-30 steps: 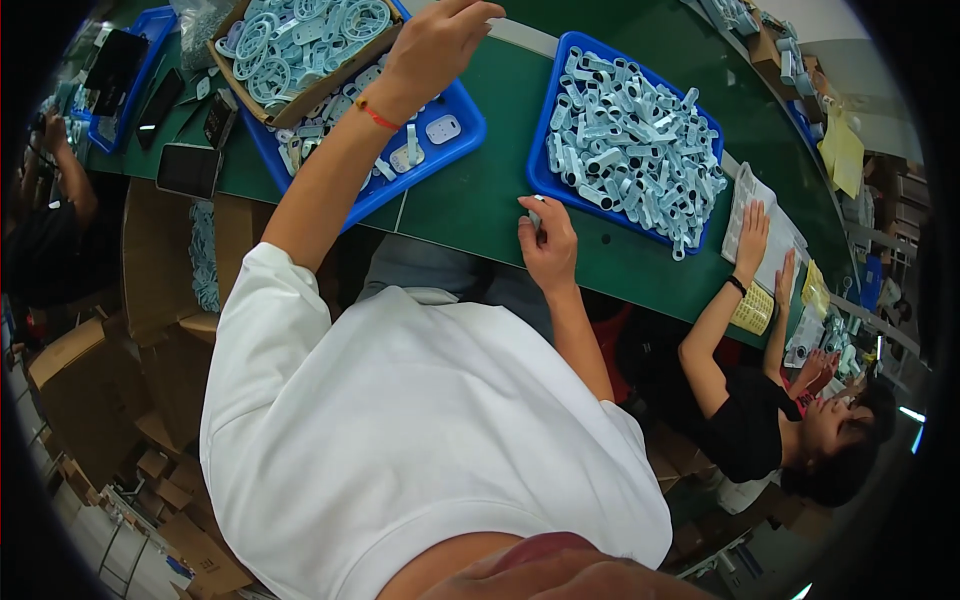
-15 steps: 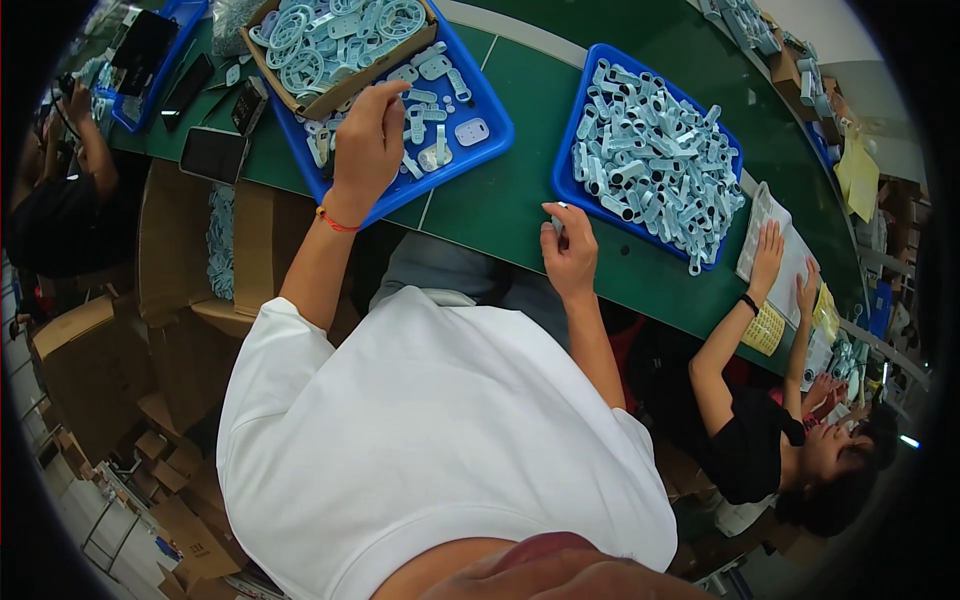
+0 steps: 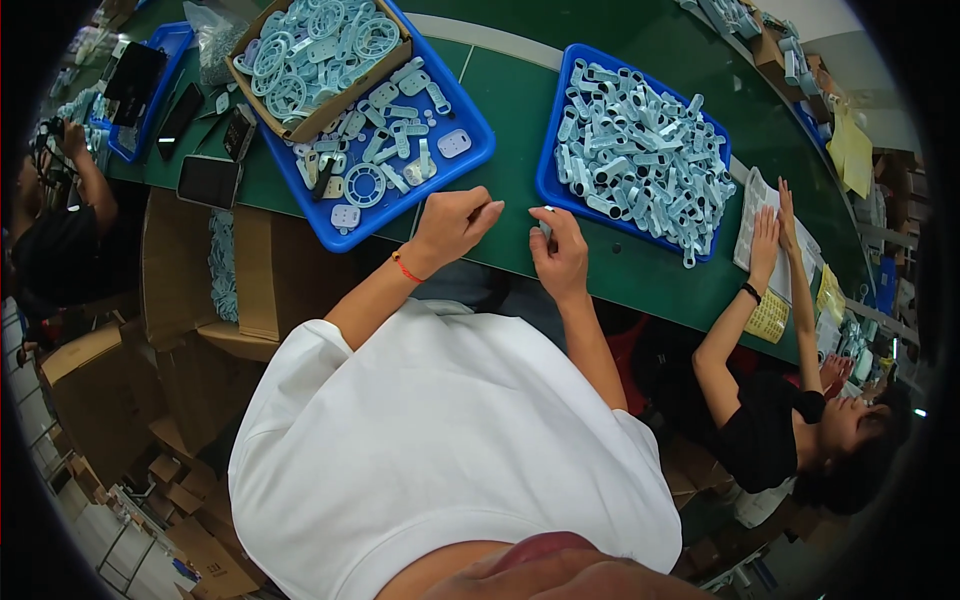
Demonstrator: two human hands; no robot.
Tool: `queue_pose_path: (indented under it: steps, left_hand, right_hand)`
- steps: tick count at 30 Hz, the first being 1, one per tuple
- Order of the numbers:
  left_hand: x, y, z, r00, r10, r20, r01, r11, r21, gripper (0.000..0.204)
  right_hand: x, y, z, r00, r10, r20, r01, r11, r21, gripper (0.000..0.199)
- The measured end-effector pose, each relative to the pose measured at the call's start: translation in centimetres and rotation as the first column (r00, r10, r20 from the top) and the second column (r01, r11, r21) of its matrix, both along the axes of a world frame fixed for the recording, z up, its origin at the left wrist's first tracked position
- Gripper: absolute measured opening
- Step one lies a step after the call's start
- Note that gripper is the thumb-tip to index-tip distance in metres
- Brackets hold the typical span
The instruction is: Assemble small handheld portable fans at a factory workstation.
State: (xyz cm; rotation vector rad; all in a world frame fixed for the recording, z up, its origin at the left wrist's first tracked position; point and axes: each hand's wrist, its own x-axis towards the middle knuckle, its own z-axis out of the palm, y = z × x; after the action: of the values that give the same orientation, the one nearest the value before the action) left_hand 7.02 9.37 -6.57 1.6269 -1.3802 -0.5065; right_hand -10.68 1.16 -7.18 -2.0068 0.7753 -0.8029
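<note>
My left hand point(image 3: 455, 225) is over the green table's point(image 3: 500, 170) near edge, between the two blue trays, thumb and fingers pinched on a small pale-blue part that is mostly hidden. My right hand point(image 3: 562, 255) is just to its right, a little apart, fingertips closed on a small pale piece point(image 3: 545, 216). The left blue tray point(image 3: 470, 160) holds mixed pale-blue rings and flat pieces. The right blue tray point(image 3: 548, 185) is heaped with pale-blue tube-like parts point(image 3: 640, 150).
A cardboard box of pale-blue rings point(image 3: 315, 50) rests on the left tray's far end. Phones point(image 3: 207, 180) lie at the left. A person in black point(image 3: 760, 440) on my right presses both hands on papers point(image 3: 755, 215). Another person point(image 3: 60, 240) sits at far left. Cartons point(image 3: 180, 270) stand under the table.
My left hand has drawn back from the cardboard box, over the left tray, to the table edge beside my right hand. My right hand stayed near the right tray's corner.
</note>
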Motion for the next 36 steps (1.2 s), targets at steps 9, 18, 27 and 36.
queue_pose_path:
  steps: [9,18,27,36]
  left_hand:
    - [0.1,4.8,-0.4,0.939,-0.179,0.293,0.23,0.961,-0.152,0.015]
    - [0.0,16.7,-9.7,0.977,0.21,0.026,-0.198,0.864,0.463,0.025]
    - [3.9,8.1,-14.4,0.972,0.058,-0.228,0.111,0.74,0.663,0.057]
    - [7.6,11.3,-15.5,0.641,0.25,-0.726,0.505,0.575,0.644,0.069]
  right_hand:
    - [-0.2,-0.1,-0.2,1.0,-0.009,0.019,0.009,1.0,0.005,0.026]
    - [-0.2,-0.4,0.3,1.0,0.002,-0.014,-0.002,1.0,0.027,0.026]
    - [-0.2,0.1,-0.4,1.0,-0.013,0.009,0.012,0.999,0.042,0.026]
    - [-0.2,-0.1,-0.2,0.999,-0.035,0.02,0.035,0.999,0.002,0.026]
